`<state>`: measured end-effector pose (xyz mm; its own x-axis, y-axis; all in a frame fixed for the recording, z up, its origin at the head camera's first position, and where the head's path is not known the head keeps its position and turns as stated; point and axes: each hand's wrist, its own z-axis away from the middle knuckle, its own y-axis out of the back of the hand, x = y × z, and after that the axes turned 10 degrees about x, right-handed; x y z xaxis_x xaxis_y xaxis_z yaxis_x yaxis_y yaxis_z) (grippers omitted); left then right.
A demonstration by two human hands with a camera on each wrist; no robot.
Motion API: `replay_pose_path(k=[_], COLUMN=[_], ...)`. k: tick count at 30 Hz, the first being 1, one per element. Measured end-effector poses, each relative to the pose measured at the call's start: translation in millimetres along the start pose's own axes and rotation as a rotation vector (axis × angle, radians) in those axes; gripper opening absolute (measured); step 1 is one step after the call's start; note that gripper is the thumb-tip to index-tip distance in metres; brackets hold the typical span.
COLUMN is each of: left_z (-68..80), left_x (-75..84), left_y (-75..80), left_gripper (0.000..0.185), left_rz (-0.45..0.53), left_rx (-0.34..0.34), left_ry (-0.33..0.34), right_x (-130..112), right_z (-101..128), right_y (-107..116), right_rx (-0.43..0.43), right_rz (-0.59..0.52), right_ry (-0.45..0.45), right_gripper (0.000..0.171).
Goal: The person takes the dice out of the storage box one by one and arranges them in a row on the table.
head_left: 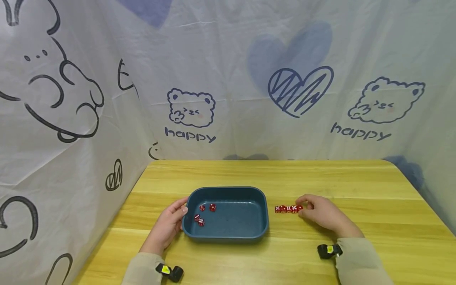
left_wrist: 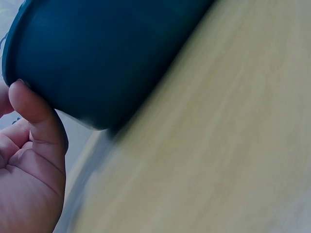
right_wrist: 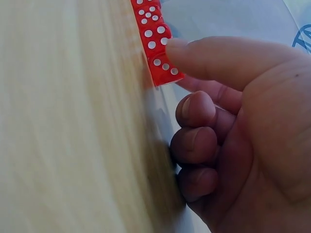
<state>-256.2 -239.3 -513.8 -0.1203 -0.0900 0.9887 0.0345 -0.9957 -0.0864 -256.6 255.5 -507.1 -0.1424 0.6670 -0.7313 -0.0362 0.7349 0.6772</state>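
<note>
A dark blue, round-cornered rectangular plastic tray (head_left: pixel 261 198) is sitting on the pale wooden table (head_left: pixel 374 186), and everything else is lying around it. The left hand (head_left: pixel 167 225) is resting against the tray's left end, with the thumb pressing on the outer wall below the rim, as the left wrist view shows, and the fingers lying loosely along the side; it is touching the tray rather than clasping it. Four small red dice with white pips (head_left: pixel 202 214) are lying loose inside the tray, gathered toward its left half.

To the right of the tray, just clear of its wall, a short row of red translucent dice (head_left: pixel 286 209) is lying on the table, the cubes touching one another end to end in a straight line. The right hand (head_left: pixel 322 215) is sitting at the far end of that row from the tray. In the right wrist view its thumb is reaching over the last die (right_wrist: pixel 163 65) in the row and touching it, while the other fingers are curling in toward the palm behind it; whether the forefinger is pinching the die from the other side cannot be told.

Behind the tray, a white cloth backdrop printed with bears and hearts (head_left: pixel 228 79) is hanging around the table.
</note>
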Motion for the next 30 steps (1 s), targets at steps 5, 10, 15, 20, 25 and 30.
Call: replay_pose_path(k=[5,10,15,20,25,30], left_z=[-0.6,2.1,2.0,1.6,1.4,2.2], left_x=[-1.2,-3.2,-3.2,-2.6,-2.6,-0.7], left_y=[-1.2,1.4,0.5,-0.3,-0.6,0.7], left_gripper=[0.046,0.044,0.045,0.047,0.046,0.045], left_rz=[-0.011,-0.013,-0.002,-0.008,-0.001,-0.001], left_rx=[0.005,0.025,0.021,0.017,0.013,0.014], left_ry=[-0.001,0.005,0.001,-0.005,0.000,0.005], right_x=[0,-6,-16,-29,-45,-65], right_z=[0,0,0,0,1,0], right_y=[2,1,-2,-5,-10,-16], right_rx=[0.023,0.042,0.059,0.047,0.051,0.054], right_rz=[-0.009,-0.026,-0.055,-0.066,-0.047,-0.042], right_ry=[0.006,0.007,0.024,0.045,0.083,0.116], right_gripper=[0.040,0.041,0.041,0.042,0.044,0.036])
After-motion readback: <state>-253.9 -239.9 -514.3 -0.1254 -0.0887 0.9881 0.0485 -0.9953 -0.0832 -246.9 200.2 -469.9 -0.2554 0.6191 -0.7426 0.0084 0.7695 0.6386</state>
